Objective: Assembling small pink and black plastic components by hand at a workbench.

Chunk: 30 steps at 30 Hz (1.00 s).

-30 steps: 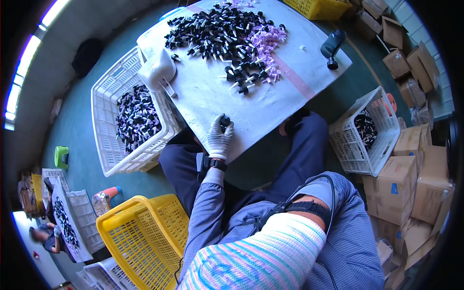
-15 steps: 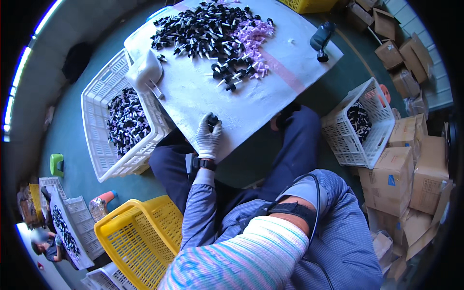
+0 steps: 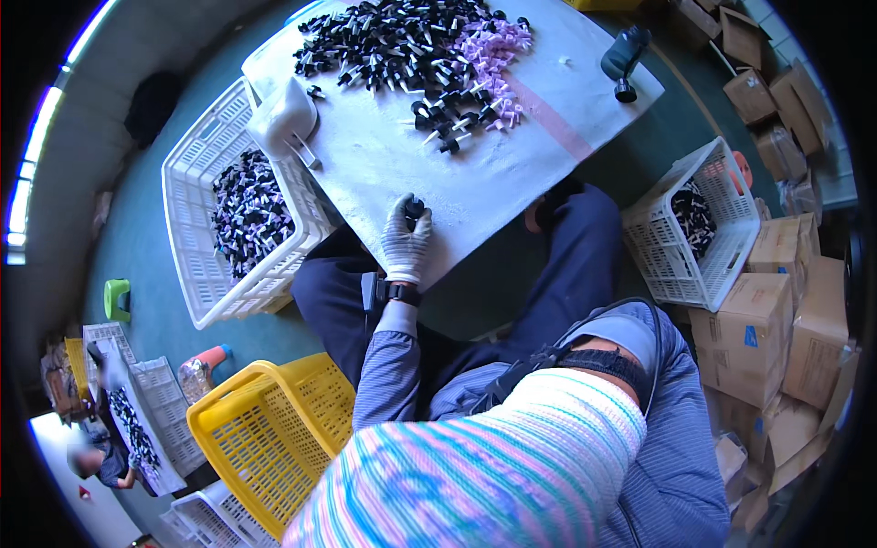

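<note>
- My left hand point(image 3: 406, 243), in a pale striped glove, is near the centre of the frame, at the near edge of the white table point(image 3: 361, 151). Its fingers are curled nearly closed around a small round black piece point(image 3: 415, 209).
- My right hand point(image 3: 466, 466), under colourful striped knit, fills the lower middle; I cannot tell how its fingers are set.
- Black-and-white pieces point(image 3: 388, 41) and pink pieces point(image 3: 489, 57) lie heaped at upper centre.

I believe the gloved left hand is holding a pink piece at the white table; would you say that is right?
Not quite: the head view shows the gloved left hand holding a black piece, not a pink one, at the white table.
</note>
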{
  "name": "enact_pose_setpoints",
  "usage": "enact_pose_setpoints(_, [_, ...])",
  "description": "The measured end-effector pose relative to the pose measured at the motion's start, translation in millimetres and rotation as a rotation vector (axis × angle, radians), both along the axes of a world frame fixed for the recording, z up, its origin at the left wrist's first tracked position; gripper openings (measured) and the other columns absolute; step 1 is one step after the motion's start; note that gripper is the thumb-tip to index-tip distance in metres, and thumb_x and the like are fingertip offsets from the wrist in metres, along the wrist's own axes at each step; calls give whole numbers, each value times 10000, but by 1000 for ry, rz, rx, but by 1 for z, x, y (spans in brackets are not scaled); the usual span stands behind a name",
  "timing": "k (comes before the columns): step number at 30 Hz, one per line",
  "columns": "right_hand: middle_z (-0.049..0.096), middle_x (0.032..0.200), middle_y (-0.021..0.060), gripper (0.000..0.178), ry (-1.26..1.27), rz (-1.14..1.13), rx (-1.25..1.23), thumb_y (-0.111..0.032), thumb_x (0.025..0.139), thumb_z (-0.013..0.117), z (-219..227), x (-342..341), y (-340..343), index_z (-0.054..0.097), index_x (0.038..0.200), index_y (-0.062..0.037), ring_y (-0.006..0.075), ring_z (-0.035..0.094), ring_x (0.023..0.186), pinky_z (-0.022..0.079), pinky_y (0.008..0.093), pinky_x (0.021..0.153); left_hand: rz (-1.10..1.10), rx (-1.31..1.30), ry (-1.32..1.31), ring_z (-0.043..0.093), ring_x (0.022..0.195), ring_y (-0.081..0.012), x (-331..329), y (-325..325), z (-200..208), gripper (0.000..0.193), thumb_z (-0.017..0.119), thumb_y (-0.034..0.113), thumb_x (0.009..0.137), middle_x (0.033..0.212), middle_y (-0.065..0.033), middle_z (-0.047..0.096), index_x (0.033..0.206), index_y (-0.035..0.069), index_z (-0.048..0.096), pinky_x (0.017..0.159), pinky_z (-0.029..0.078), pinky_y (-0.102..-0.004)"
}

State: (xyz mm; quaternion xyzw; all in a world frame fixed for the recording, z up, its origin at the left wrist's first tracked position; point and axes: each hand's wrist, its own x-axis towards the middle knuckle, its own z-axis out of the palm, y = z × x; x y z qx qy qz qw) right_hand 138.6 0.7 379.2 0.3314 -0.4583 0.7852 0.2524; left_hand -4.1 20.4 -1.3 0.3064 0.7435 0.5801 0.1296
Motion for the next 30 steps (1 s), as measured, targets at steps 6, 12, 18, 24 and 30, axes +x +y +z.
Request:
enact_pose_setpoints(6, [655,804,56,171,-92,-61,-19,-174,871,694,-8,-5,-4,656,1002,-72,223,645,763,493,314,668,-11,10,-2,617,862,-174,3,2,5,411,721,146,851,949,-81,650,1225,54,577,824,501,-313])
enact_pose_setpoints(12, [644,791,52,175,-213,-107,-43,-142,863,685,-10,-8,-13,659,1007,-46,206,633,747,485,301,647,-16,3,15,628,858,-179,6,7,8,410,722,135,843,963,-92,661,1218,53,578,812,511,-318])
enact_pose_setpoints(18, [633,778,48,181,-287,-93,-76,-111,856,677,-5,-23,-14,662,1012,-20,189,621,731,476,288,627,0,11,54,654,842,-245,5,12,-9,406,732,133,812,985,-135,660,1184,60,587,786,527,-353])
enact_pose_setpoints(24, [622,765,44,188,-371,-42,-83,-79,849,668,-15,-10,-9,665,1017,5,172,610,715,468,275,606,44,-19,114,618,780,-158,3,2,2,404,721,125,827,944,-77,653,1204,74,585,760,516,-290])
enact_pose_setpoints(30, [611,752,40,197,-501,-91,-51,-47,841,660,-42,43,34,668,1022,31,156,598,700,459,262,585,18,4,44,646,831,-176,11,10,7,406,721,108,829,953,-90,666,1206,59,579,780,523,-298])
